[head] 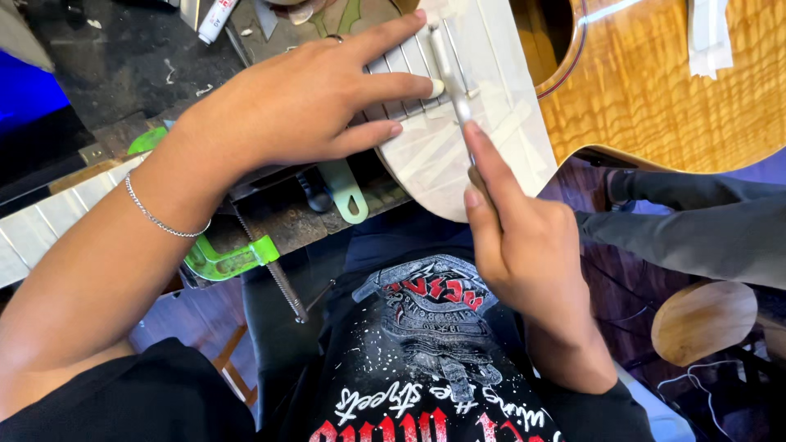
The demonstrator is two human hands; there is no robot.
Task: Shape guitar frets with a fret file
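An acoustic guitar (679,90) with a glossy flamed-wood top lies across the bench, its upper body and the end of its fretboard (401,69) covered in pale masking tape (458,155). My left hand (303,98) lies flat over the taped fretboard, fingers spread across the frets, with a ring on one finger and a thin bracelet at the wrist. My right hand (524,245) grips a slim metal file (450,78), index finger stretched along it, pressing its blade across a fret by the left fingertips.
A green clamp (229,260) grips the bench edge below my left forearm. A pale green handle (348,192) hangs under the guitar. A white marker (214,20) lies at the top. A round wooden stool (702,319) stands lower right, near another person's leg (696,229).
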